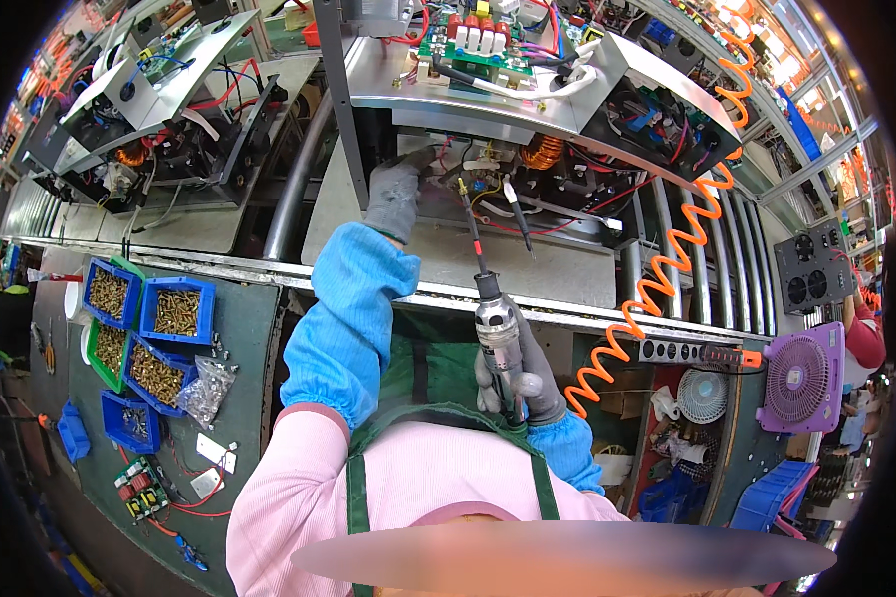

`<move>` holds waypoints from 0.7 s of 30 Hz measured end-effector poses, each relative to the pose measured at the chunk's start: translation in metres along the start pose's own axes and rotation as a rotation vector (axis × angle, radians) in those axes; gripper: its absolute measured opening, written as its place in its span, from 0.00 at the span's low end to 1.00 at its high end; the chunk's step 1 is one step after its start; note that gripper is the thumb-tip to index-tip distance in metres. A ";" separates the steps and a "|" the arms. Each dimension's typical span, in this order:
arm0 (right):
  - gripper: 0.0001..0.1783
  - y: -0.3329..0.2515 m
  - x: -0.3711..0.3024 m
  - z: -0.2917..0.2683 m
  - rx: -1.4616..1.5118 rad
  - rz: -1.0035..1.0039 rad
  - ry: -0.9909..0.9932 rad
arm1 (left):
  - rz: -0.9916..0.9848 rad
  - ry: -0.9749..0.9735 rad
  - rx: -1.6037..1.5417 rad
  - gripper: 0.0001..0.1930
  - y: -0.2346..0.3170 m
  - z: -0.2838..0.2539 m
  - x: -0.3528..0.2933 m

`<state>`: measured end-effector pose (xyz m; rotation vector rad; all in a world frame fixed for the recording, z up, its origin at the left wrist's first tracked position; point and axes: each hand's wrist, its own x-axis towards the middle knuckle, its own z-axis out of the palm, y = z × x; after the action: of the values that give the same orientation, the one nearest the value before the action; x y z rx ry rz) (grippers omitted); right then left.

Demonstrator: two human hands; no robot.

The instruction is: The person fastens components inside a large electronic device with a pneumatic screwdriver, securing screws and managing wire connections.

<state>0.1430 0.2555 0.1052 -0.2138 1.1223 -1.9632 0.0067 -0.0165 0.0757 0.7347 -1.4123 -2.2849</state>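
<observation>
My right hand [536,373], in a grey glove, is wrapped round a silver and black power screwdriver [498,333]. Its long shaft, with a red band, points away from me into an open metal chassis [567,189]. A brass-coloured piece shows at the shaft's tip. My left hand [396,194], gloved in grey too, reaches into the chassis's left side, next to the tip. Its fingers are partly lost in shadow among wires, so their grip does not show. A copper coil [542,152] and a black-and-white pen-like piece [517,212] lie to the right of the tip.
Above the chassis, a metal panel carries a green circuit board [478,50]. An orange coiled hose [657,284] hangs at right. Blue bins [177,308] of brass fasteners stand on the left bench. Steel rollers [732,259], a purple fan [801,378] and another person's red sleeve [866,338] are at right.
</observation>
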 end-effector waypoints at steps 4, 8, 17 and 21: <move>0.70 0.000 -0.004 -0.004 0.032 0.017 0.019 | -0.105 -0.024 -0.164 0.09 0.018 -0.014 -0.018; 0.70 0.002 -0.008 -0.008 0.024 0.003 0.028 | -0.202 -0.317 -0.512 0.07 0.025 -0.039 -0.028; 0.68 0.006 -0.012 -0.015 0.009 0.003 0.059 | 0.097 -0.446 -0.084 0.10 0.032 -0.041 -0.055; 0.66 0.009 -0.013 -0.023 0.015 0.033 0.080 | 0.204 -0.568 -0.007 0.10 0.034 -0.043 -0.046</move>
<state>0.1450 0.2772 0.0882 -0.1087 1.1546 -1.9648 0.0697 -0.0369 0.1017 -0.0843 -1.6132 -2.4289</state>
